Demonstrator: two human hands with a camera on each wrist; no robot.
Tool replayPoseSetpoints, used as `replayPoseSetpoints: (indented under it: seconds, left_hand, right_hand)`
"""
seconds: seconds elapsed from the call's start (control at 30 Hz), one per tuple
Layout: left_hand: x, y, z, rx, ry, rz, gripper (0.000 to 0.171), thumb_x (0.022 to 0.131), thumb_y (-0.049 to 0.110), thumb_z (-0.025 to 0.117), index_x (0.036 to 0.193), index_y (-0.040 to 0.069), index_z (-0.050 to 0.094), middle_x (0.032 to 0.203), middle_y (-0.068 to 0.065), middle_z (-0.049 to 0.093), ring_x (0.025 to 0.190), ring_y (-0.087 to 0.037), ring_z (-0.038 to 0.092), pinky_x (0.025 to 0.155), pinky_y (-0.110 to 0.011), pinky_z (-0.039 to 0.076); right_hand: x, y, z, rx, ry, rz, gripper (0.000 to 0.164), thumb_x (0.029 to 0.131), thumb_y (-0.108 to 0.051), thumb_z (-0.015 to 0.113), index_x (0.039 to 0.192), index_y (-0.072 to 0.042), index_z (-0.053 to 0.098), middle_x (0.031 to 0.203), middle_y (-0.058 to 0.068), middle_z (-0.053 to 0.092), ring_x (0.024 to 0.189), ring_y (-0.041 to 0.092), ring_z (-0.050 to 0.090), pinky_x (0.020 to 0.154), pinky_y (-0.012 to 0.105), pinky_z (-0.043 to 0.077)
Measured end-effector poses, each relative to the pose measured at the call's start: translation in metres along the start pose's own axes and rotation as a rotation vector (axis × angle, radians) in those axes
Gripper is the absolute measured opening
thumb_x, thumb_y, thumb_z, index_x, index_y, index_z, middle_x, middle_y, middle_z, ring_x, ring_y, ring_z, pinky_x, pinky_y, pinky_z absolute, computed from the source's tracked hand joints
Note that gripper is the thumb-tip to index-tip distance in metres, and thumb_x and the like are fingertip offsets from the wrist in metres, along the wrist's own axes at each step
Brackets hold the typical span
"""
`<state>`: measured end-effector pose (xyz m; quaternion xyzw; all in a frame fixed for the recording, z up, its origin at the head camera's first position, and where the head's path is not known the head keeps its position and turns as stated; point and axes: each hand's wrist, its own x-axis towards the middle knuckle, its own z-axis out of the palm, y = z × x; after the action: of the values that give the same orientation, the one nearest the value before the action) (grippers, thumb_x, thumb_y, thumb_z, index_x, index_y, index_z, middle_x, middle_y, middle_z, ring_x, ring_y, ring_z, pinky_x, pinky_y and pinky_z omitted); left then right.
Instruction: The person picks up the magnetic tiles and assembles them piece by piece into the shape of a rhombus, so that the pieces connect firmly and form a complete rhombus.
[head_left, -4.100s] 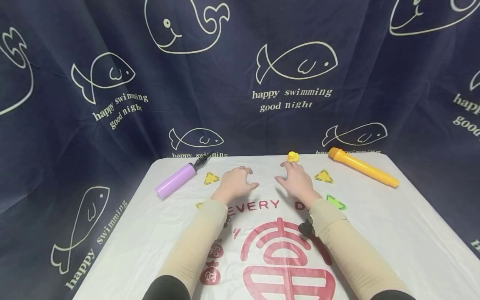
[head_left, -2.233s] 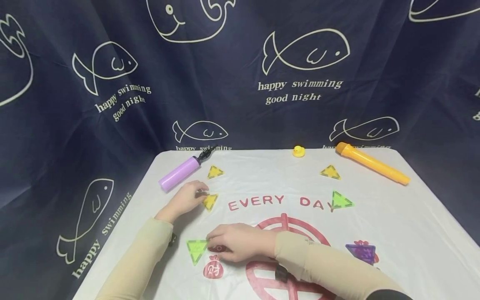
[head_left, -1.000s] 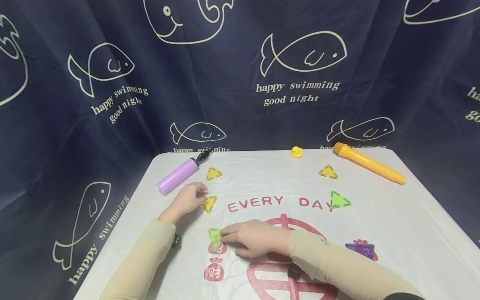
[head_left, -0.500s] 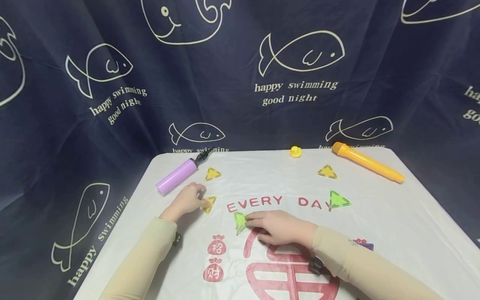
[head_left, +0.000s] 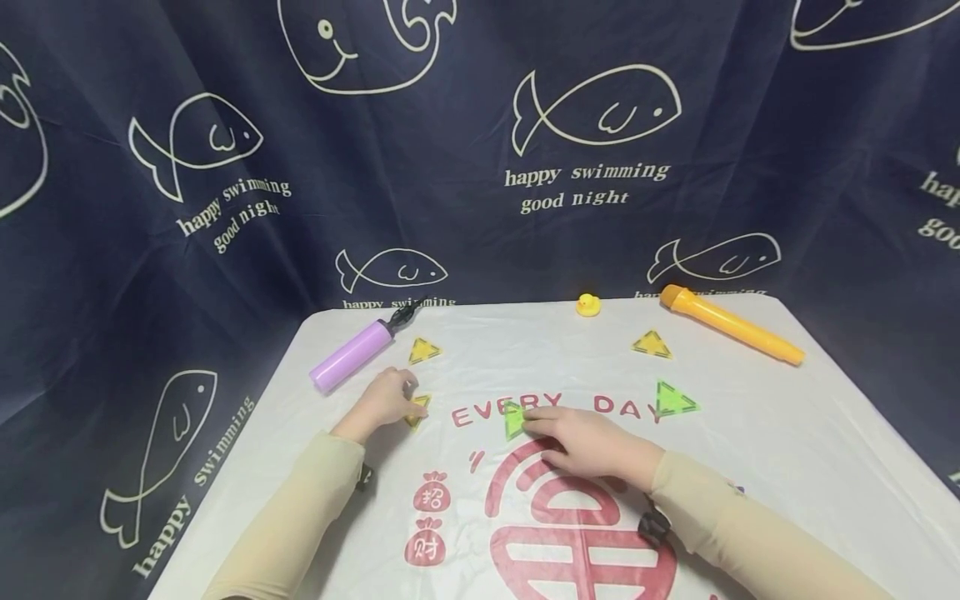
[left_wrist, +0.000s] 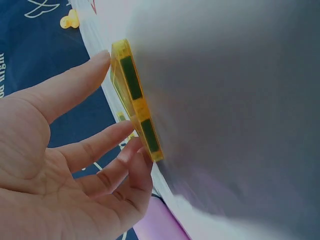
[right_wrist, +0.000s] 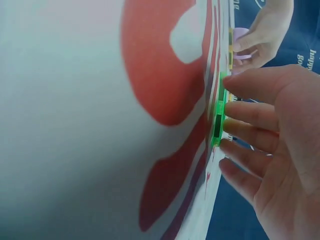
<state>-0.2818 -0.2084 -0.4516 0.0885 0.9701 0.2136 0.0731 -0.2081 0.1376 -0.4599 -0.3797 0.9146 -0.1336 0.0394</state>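
My left hand (head_left: 382,397) is over a yellow triangular magnetic tile (left_wrist: 141,107) on the left of the table. In the left wrist view its thumb and fingers are spread and rest against the tile's face near its ends. My right hand (head_left: 592,442) is at the middle, its fingertips and thumb on a green triangular magnetic tile (head_left: 513,423) over the printed letters. The right wrist view has these fingers nearly straight along that tile. The two tiles lie apart. Another yellow tile (head_left: 424,351) is just behind my left hand.
A purple hand pump (head_left: 352,354), a yellow rubber duck (head_left: 588,306) and an orange-yellow microphone-shaped tube (head_left: 735,325) lie along the back. To the right are a yellow tile (head_left: 652,344) and a green tile (head_left: 675,400). A purple tile is mostly hidden behind my right sleeve.
Both hands have come to separate tiles from the table's back middle. My right hand has moved the green tile from the front left to the middle. My left hand has stayed at its yellow tile.
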Motion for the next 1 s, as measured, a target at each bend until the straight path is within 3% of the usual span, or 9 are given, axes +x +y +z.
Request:
replayPoseSetpoints:
  seconds: [0.43,0.57,0.77,1.0]
  left_hand:
    - [-0.009,0.008,-0.002,-0.026,-0.044,-0.075,0.049,0.073,0.016,0.091,0.111,-0.003,0.067,0.104,-0.015,0.062,0.095,-0.03,0.06,0.093,-0.047,0.052]
    - [-0.011,0.007,-0.003,0.002,-0.062,-0.106,0.051,0.07,0.018,0.093,0.108,-0.003,0.064,0.1,-0.014,0.06,0.089,-0.028,0.058,0.09,-0.047,0.052]
    - [-0.015,0.005,-0.005,0.05,-0.083,-0.101,0.055,0.066,0.022,0.095,0.104,-0.003,0.064,0.094,-0.011,0.06,0.088,-0.028,0.057,0.09,-0.046,0.052]
    - [-0.017,0.004,-0.007,0.038,-0.091,-0.108,0.055,0.065,0.023,0.095,0.102,0.0,0.062,0.095,-0.011,0.057,0.089,-0.028,0.055,0.09,-0.047,0.051]
  right_hand:
    - [-0.002,0.005,-0.002,0.0,0.023,0.182,0.046,0.096,-0.023,0.072,0.137,-0.005,0.063,0.145,0.014,0.057,0.135,0.032,0.052,0.109,0.05,0.044]
    - [0.0,0.007,-0.002,0.012,0.038,0.196,0.042,0.095,-0.02,0.073,0.134,-0.005,0.066,0.142,0.014,0.059,0.133,0.033,0.054,0.108,0.05,0.045]
    - [0.006,0.014,-0.001,0.043,0.11,0.206,0.034,0.092,-0.012,0.074,0.124,-0.003,0.069,0.129,0.014,0.064,0.123,0.033,0.06,0.105,0.049,0.049]
    - [0.02,0.026,0.0,0.142,0.14,0.311,0.048,0.088,-0.013,0.08,0.131,0.0,0.065,0.122,0.014,0.064,0.116,0.032,0.062,0.101,0.048,0.051]
